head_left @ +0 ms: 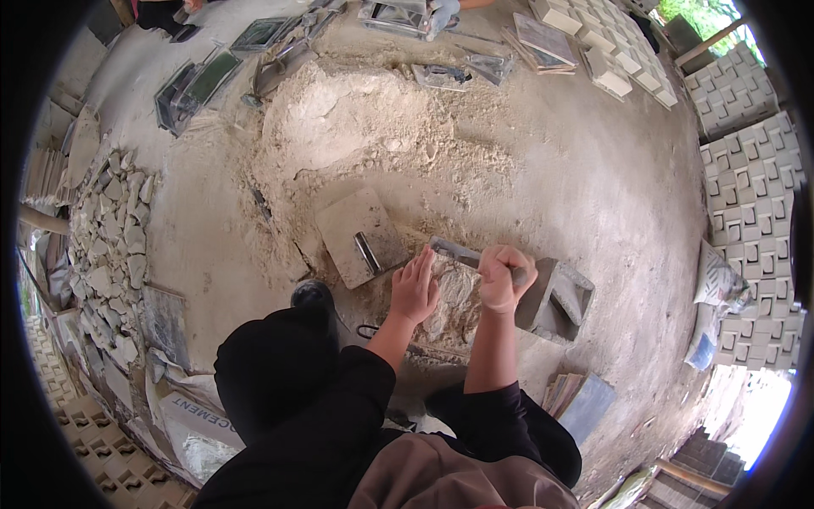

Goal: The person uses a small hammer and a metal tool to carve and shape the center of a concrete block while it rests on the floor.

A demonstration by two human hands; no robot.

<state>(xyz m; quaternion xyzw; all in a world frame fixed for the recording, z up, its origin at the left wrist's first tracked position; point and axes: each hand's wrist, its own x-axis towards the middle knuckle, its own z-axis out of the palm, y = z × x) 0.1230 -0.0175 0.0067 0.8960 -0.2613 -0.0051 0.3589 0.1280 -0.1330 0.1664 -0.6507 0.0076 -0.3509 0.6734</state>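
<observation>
My right hand (502,276) is wrapped round the handle of a grey trowel-like hand tool (456,251), whose flat metal end points left. My left hand (415,288) lies with fingers stretched out, its fingertips near the tool's tip; it grips nothing. Below and between the hands is a lumpy mass of pale, crumbly mix (454,305), and any frame around it is mostly hidden. Left of my left hand, a dusty square board (343,229) bears a short shiny metal piece (367,253). Close to my right hand stands a grey box-like mould or block (560,301) with an open recess.
Ahead lies a broad heap of pale sand-like material (348,114). Metal moulds (199,85) and a tool (441,76) lie beyond it. Broken pieces (110,229) are piled left; patterned blocks (755,229) are stacked right. Flat sheets (585,407) lie by my right leg. Another person's hand (443,15) shows at the top.
</observation>
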